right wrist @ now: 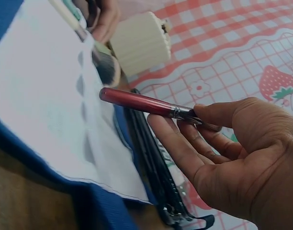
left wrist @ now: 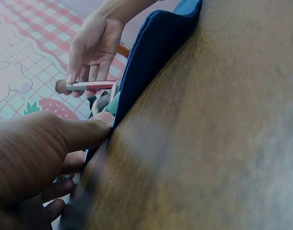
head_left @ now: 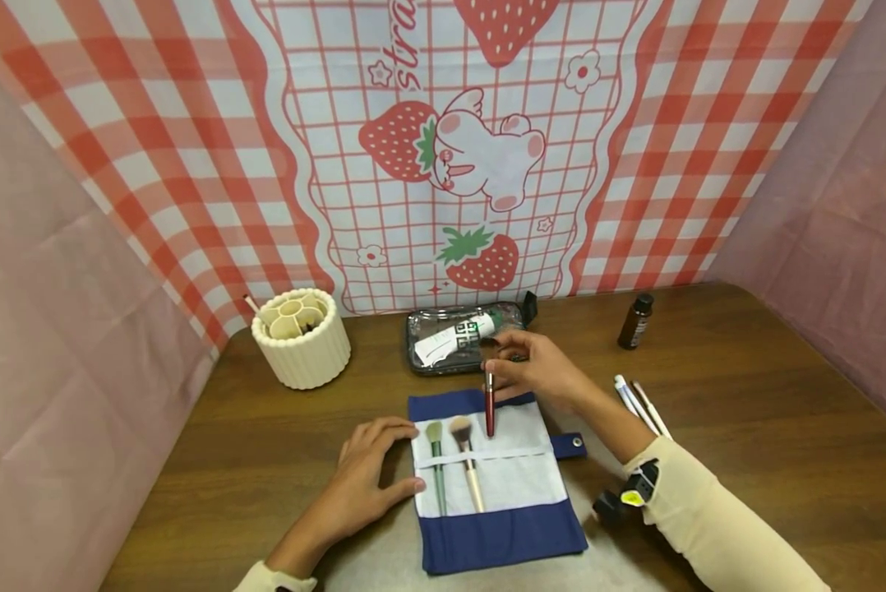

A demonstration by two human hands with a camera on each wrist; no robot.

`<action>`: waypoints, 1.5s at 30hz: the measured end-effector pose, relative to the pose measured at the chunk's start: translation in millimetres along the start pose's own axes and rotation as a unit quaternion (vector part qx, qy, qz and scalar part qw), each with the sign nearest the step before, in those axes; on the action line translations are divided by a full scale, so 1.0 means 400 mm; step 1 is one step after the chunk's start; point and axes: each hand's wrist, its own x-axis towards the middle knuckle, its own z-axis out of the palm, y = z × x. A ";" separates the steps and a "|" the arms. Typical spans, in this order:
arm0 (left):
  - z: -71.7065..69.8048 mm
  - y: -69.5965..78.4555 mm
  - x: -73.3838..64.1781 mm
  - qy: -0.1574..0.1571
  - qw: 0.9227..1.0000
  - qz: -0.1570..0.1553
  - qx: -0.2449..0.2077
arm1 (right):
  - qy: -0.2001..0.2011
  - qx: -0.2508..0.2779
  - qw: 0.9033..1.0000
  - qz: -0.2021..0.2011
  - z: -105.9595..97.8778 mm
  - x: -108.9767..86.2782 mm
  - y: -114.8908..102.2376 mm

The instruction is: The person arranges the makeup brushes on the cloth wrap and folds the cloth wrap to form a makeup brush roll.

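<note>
A navy and white fabric brush roll (head_left: 502,538) lies unfolded on the table. A green makeup brush (head_left: 438,473) and a cream-handled makeup brush (head_left: 473,481) sit side by side under its white strap. Over the roll, to the right of those two, my right hand (head_left: 537,372) pinches a red-handled makeup brush (right wrist: 137,101) between thumb and fingers, the handle end pointing down toward the strap. My left hand (head_left: 365,477) rests at the roll's left edge with fingers spread, its thumb (left wrist: 91,132) touching the edge.
Behind the roll lies a clear pouch (head_left: 412,362) with a white tube inside. A cream ribbed holder (head_left: 306,362) stands at back left. To the right are a dark bottle (head_left: 636,322) and several slim pens or brushes (head_left: 639,403). A snap tab (head_left: 569,445) sticks out rightward.
</note>
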 end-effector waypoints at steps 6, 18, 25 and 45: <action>0.001 -0.001 0.004 0.011 1.000 0.015 0.006 | -0.011 -0.009 1.000 0.022 0.011 0.001 0.024; -0.004 0.003 0.004 -0.008 1.000 -0.005 0.003 | -0.068 -0.012 0.997 0.045 0.023 -0.016 0.056; -0.005 0.004 0.004 -0.008 1.000 -0.004 0.005 | -0.098 -0.083 0.991 0.043 0.019 -0.025 0.054; -0.005 0.002 0.002 -0.007 1.000 -0.004 -0.004 | -0.192 -0.333 0.921 -0.059 0.002 -0.053 0.046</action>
